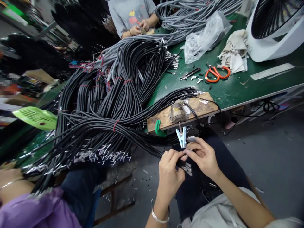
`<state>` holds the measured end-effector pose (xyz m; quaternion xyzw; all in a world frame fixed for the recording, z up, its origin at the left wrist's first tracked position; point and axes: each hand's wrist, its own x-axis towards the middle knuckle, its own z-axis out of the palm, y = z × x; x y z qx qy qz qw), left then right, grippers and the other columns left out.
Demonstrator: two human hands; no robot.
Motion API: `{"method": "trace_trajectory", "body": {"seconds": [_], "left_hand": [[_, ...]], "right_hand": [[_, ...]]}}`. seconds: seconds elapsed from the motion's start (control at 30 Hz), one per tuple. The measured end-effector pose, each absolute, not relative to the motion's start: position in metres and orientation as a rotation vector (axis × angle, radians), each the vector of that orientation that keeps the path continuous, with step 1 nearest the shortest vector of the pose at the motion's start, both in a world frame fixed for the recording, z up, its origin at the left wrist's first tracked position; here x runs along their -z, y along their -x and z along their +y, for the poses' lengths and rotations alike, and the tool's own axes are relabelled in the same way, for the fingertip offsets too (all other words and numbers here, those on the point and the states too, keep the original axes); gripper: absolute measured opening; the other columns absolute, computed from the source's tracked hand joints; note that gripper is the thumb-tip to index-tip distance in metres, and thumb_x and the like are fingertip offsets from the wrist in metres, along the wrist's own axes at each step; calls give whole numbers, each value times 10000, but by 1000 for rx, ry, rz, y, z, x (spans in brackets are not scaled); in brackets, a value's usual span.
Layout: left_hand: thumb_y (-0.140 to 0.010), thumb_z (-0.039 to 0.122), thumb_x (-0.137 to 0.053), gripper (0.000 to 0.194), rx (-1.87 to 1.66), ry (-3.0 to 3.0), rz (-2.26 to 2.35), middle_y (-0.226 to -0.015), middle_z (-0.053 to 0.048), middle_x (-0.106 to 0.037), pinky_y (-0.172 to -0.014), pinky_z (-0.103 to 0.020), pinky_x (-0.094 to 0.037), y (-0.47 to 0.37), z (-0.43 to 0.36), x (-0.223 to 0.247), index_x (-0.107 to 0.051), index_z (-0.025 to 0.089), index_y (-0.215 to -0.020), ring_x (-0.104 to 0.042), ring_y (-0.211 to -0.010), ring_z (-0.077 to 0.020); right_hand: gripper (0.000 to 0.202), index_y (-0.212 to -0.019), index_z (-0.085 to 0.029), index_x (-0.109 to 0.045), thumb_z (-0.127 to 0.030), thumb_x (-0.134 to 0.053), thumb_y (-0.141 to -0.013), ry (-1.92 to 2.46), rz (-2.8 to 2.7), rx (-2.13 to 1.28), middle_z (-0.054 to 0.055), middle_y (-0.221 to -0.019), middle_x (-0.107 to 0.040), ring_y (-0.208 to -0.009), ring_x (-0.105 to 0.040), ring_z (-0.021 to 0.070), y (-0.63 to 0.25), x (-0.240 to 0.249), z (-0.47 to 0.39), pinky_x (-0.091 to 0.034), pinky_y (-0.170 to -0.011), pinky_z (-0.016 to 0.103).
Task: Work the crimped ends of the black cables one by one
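Observation:
My left hand (pixel 169 171) is closed around a bunch of black cables (pixel 186 167), whose stripped, silvery ends stick out below its fingers. Thumb and forefinger of my right hand (pixel 201 156) pinch a dark cable end against my left fingertips; most of that end is hidden. A grey cover wraps one right fingertip. Just above both hands, a light blue clothespin (pixel 181 137) hangs on a thin metal rod. The rod comes out of a small tape-wrapped motor (pixel 177 113) fixed on a wooden board (pixel 161 117).
Large bundles of black cable (pixel 133 69) cover the table's left side. Scissors with orange handles (pixel 217 74), tweezers (pixel 190 73), a rag (pixel 235 50), a plastic bag (pixel 204 36) and a white fan (pixel 273 34) lie or stand rightward. Co-workers sit opposite and at left.

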<state>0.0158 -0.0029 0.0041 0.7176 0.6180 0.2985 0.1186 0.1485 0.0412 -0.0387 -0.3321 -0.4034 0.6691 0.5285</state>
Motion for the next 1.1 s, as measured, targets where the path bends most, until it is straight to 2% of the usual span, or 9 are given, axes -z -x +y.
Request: {"method": "trace_trajectory", "body": {"seconds": [0.13,0.33,0.47,0.57,0.63,0.7,0.9,1.0,1.1], "left_hand": [[-747,13,-470,277,-765,-2175,1830,-732,-39,-583,-616,-297,-364,-17,-3,-6,-622,186,-900,-507,-672,-194],[-723,33,-496,201,-634,-2251,1804,-680,-26,-554,-610,-311,-308,-19,-4,-9,-600,191,-791,-465,-627,-190],[-677,3,-463,250,-720,-2173,1861,-676,-25,-551,-610,-308,-293,-21,-5,-7,-584,192,-787,-462,-623,-188],[-710,15,-457,221,-794,-2149,1898,-663,-22,-538,-601,-305,-280,-23,-5,-4,-571,192,-776,-454,-608,-183],[-724,24,-460,204,-824,-2134,1904,-666,-22,-538,-599,-305,-278,-24,-4,-3,-567,190,-773,-454,-608,-182],[-731,26,-466,191,-853,-2097,1890,-667,-21,-542,-601,-306,-278,-23,-4,-3,-560,189,-762,-455,-607,-176],[-824,70,-459,216,-828,-1983,1759,-602,11,-520,-596,-301,-290,-16,-5,-18,-488,192,-648,-456,-555,-136],[-883,116,-443,273,-838,-1976,1743,-574,20,-501,-582,-292,-292,-16,-3,-20,-472,190,-622,-452,-528,-123],[-913,144,-440,295,-936,-2015,1820,-556,25,-471,-566,-285,-289,-20,-2,-14,-456,190,-622,-439,-514,-119]], "right_hand": [[160,-860,-187,-612,-255,-722,-766,942,-1120,-1506,3,-693,-656,-640,-637,146,-149,32,49,-496,-601,244],[181,-803,-162,-597,-327,-670,-794,1015,-1139,-1522,-88,-496,-386,-431,-373,72,-142,36,58,-321,-427,208],[295,-829,-153,-610,-447,-604,-847,1010,-1000,-1547,-47,-524,-507,-485,-468,92,-153,40,65,-383,-484,213],[301,-819,-148,-650,-445,-690,-784,924,-1119,-1680,4,-655,-617,-608,-563,123,-165,38,63,-462,-593,238],[257,-784,-151,-660,-399,-724,-765,872,-1214,-1751,10,-697,-625,-641,-571,129,-168,37,57,-476,-619,242],[231,-744,-159,-643,-376,-685,-811,829,-1207,-1735,5,-687,-600,-650,-567,128,-166,36,51,-483,-629,240],[251,-922,-190,-656,-411,-693,-807,593,-1167,-1572,53,-874,-602,-772,-587,158,-150,43,51,-507,-716,278],[263,-784,-185,-622,-437,-699,-793,549,-1071,-1619,25,-747,-565,-693,-560,149,-140,42,47,-495,-643,268],[268,-786,-198,-556,-447,-643,-833,674,-874,-1674,-12,-665,-507,-556,-491,120,-127,38,38,-460,-519,244]]}}
